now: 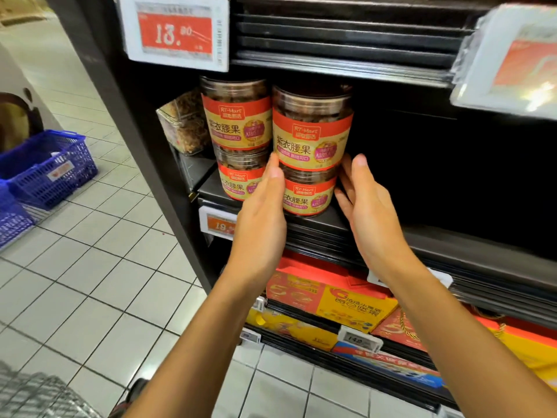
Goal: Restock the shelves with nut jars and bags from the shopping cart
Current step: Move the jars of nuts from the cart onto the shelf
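Four clear nut jars with red and tan labels stand in two stacks on a dark shelf (pixel 319 226). The right stack has an upper jar (pixel 312 128) on a lower jar (pixel 307 193); the left stack has an upper jar (pixel 236 114) on a lower jar (pixel 238 176). My left hand (pixel 262 212) lies flat with straight fingers against the left side of the right stack. My right hand (pixel 366 203) is held flat along that stack's right side, fingertips by the seam between the two jars. The shopping cart (pixel 36 396) shows as a grey mesh corner at bottom left.
A clear box of dried goods (pixel 184 123) sits behind the left stack. The shelf to the right of the jars is dark and bare. Price tags (pixel 177 31) hang above; boxed gifts (pixel 328 300) fill lower shelves. Blue baskets (pixel 45 167) stand on the tiled floor at left.
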